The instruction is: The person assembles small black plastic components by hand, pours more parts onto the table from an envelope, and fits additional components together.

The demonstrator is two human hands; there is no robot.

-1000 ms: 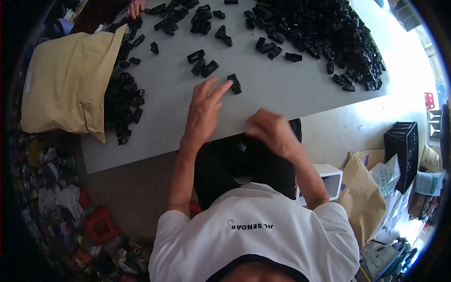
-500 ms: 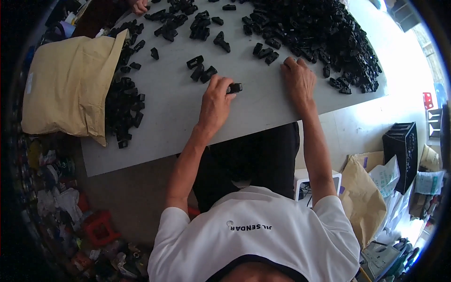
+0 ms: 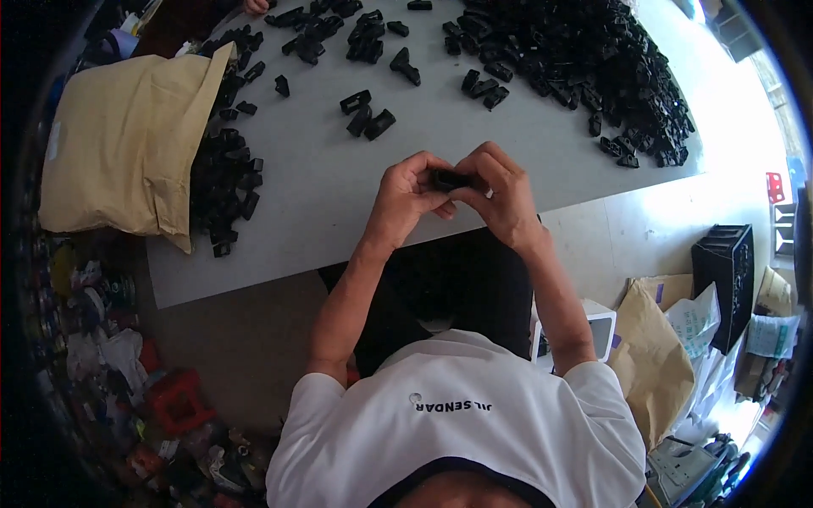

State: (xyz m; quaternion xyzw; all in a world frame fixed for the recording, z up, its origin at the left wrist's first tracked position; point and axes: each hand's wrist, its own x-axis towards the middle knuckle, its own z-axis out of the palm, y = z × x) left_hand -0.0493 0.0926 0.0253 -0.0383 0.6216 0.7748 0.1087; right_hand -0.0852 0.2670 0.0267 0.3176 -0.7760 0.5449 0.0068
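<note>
Both my hands meet above the near edge of the table, closed around one small black plastic part [image 3: 449, 179]. My left hand [image 3: 406, 195] grips its left end, and my right hand [image 3: 501, 193] pinches its right end with thumb and fingers. The fingers hide much of the part, so its full shape does not show. Just beyond my hands lies a small group of similar black parts [image 3: 378, 124]. A large heap of the same parts [image 3: 584, 59] covers the far right of the table.
The grey table [image 3: 288, 229] ends close to my lap. A brown paper bag [image 3: 127, 148] stands at its left edge beside more black parts [image 3: 229, 186]. Another person's hand [image 3: 256, 7] shows at the far left. A red stool [image 3: 179, 405] and a black crate [image 3: 724, 279] are on the floor.
My right hand has left the edge of the heap and come in to the left, joining my left hand on the black part. My left hand has shifted slightly right and nearer to me.
</note>
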